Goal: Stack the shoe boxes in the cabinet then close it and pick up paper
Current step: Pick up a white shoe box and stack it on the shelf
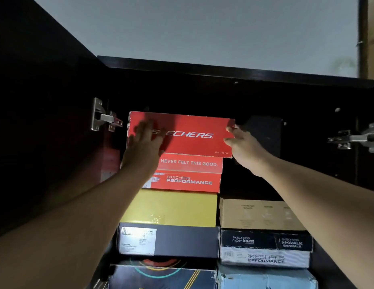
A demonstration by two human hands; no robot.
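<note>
A red Skechers shoe box (188,140) sits at the top of the left stack inside the dark cabinet (223,69). My left hand (145,140) lies flat against its front face near the left end, fingers straight. My right hand (242,146) touches the box's right end, thumb and fingers at the corner. Under it lie another red Skechers box (188,174), a yellow box (171,208) and a navy box (182,239). The right stack is lower, topped by a tan box (259,214) over a black-and-white Skechers box (265,249).
Both cabinet doors stand open, the left door (36,122) swung wide, with metal hinges (104,118) on each side. A dark box (263,136) sits deep behind my right hand. Free space remains above the tan box. More boxes show at the bottom edge.
</note>
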